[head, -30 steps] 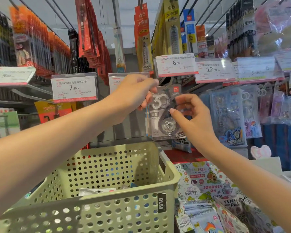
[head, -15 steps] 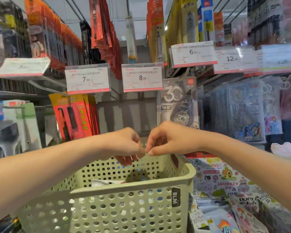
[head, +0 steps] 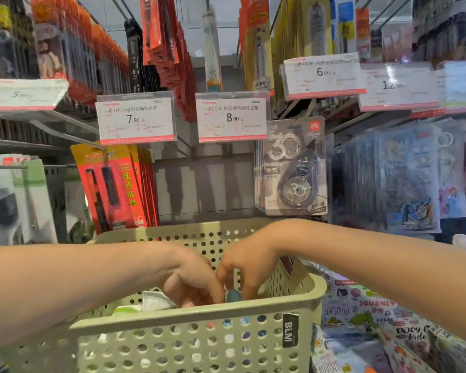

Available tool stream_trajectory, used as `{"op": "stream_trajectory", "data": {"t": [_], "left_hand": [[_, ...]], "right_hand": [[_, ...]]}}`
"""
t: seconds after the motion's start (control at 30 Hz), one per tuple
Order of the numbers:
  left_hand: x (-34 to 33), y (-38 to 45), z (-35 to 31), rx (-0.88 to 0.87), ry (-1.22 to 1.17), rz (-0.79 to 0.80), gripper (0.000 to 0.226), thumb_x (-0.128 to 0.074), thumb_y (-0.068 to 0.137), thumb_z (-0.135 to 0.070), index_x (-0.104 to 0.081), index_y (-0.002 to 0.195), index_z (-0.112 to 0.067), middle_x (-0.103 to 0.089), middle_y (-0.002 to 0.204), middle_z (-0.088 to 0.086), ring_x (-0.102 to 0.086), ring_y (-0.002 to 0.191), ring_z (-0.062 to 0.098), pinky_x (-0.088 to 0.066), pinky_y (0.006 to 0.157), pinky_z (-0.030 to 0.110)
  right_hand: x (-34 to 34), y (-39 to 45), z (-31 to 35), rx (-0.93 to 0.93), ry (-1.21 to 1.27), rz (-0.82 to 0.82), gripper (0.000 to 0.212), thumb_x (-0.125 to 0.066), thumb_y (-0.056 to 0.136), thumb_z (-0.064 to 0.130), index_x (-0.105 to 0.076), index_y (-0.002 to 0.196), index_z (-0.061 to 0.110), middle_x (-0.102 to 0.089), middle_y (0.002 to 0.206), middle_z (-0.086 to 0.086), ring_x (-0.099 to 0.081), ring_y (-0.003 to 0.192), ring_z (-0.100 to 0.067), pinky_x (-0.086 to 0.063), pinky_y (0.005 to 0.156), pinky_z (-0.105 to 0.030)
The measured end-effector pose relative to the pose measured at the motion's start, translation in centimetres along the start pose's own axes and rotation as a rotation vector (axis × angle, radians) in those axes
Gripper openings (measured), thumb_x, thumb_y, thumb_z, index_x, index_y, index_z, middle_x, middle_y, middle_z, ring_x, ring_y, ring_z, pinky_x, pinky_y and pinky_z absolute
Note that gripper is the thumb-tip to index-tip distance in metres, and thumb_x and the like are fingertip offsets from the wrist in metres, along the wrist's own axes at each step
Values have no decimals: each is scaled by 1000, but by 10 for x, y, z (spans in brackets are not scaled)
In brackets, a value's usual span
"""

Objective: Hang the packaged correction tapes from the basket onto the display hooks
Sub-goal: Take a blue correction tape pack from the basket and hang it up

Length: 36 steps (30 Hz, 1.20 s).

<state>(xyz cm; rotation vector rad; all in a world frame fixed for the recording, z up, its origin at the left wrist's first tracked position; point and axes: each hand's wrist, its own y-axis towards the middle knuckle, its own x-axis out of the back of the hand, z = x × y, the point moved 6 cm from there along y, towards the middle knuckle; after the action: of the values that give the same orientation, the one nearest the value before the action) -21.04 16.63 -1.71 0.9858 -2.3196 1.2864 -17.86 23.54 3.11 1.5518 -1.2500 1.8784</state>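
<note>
A pale green perforated basket (head: 189,319) sits in front of me. Both hands reach down into it, close together. My left hand (head: 191,281) and my right hand (head: 245,267) have fingers curled around a small bluish package (head: 233,296) just above the near rim. White and green packages (head: 145,305) lie on the basket's floor to the left. A grey packaged correction tape (head: 293,168) hangs on a display hook above the basket, under the 6.00 price tag (head: 322,75). Which hand actually grips the bluish package is unclear.
Red-orange packs (head: 113,184) hang at the left under the 7.90 tag (head: 136,118). The hook behind the 8.00 tag (head: 232,117) looks bare. Cartoon sticker packs (head: 409,179) hang at the right. Printed notebooks (head: 361,319) lie right of the basket.
Both hands left the hung grey correction tape, dropped down together and went into the basket, where they now touch a bluish package. The view has tilted downward and moved closer.
</note>
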Motion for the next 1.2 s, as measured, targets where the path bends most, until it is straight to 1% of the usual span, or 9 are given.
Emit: {"op": "stream_trajectory", "data": {"t": [0.17,0.43,0.57,0.7,0.83,0.9,0.97,1.13,1.2], "left_hand": [[-5,9,8,8,-15,-2,18,-58,88,-5,-57,71,-10,-63,44,-4,-61,40,5,-51,45,18],[-13,16,6,-36,22,-76,24,-57,85,3,-55,67,-12,-58,39,-6,-56,31,5,-45,34,15],[-14,16,2,-56,-41,-63,25,-60,82,4,-59,62,-11,-60,48,-1,-58,51,11,-49,53,25],[-7,14,-5,-130,-141,-98,29,-56,79,11,-57,58,-9,-55,55,6,-54,52,14,-43,45,21],[7,1,-16,-218,-260,-139,26,-51,84,15,-56,67,-3,-59,60,10,-61,49,13,-51,44,19],[17,-7,-21,-261,-287,-161,25,-51,84,16,-58,69,-4,-62,68,10,-63,53,13,-56,51,20],[27,-17,-23,-292,-316,-195,27,-50,83,16,-58,68,-4,-62,66,10,-63,49,11,-55,48,19],[51,-44,-26,-392,-413,-241,47,-38,85,19,-60,54,-7,-67,52,5,-62,40,9,-49,40,14],[60,-53,-25,-417,-462,-274,38,-38,86,17,-60,63,-5,-69,59,8,-63,44,11,-49,41,15]], "right_hand": [[-10,12,-4,-5,-48,50,49,-60,89,10,-45,135,9,-47,139,-11,-51,123,-26,-46,98,-36],[-14,20,-8,16,-41,85,43,-60,88,9,-51,130,6,-49,138,-10,-49,124,-25,-43,103,-38],[-10,21,-13,-7,-63,28,48,-64,86,11,-50,131,7,-50,137,-8,-46,124,-24,-35,89,-27],[-3,18,-17,-23,-79,-38,55,-69,82,16,-48,133,11,-51,137,-8,-48,124,-26,-40,101,-33],[13,7,-20,12,31,-152,48,-70,81,18,-55,126,12,-57,130,-6,-52,119,-23,-42,103,-40],[25,-1,-24,12,89,-268,45,-72,80,21,-57,122,14,-57,120,-1,-53,112,-18,-42,100,-34],[36,-11,-30,-3,162,-420,49,-72,79,26,-54,124,18,-50,115,5,-49,109,-13,-42,97,-28],[44,-28,-46,-15,543,-677,69,-73,79,27,-39,138,21,-41,144,3,-45,128,-13,-41,105,-33],[42,-29,-51,-50,648,-717,73,-72,79,29,-34,141,21,-41,145,2,-47,126,-15,-42,105,-34]]}}
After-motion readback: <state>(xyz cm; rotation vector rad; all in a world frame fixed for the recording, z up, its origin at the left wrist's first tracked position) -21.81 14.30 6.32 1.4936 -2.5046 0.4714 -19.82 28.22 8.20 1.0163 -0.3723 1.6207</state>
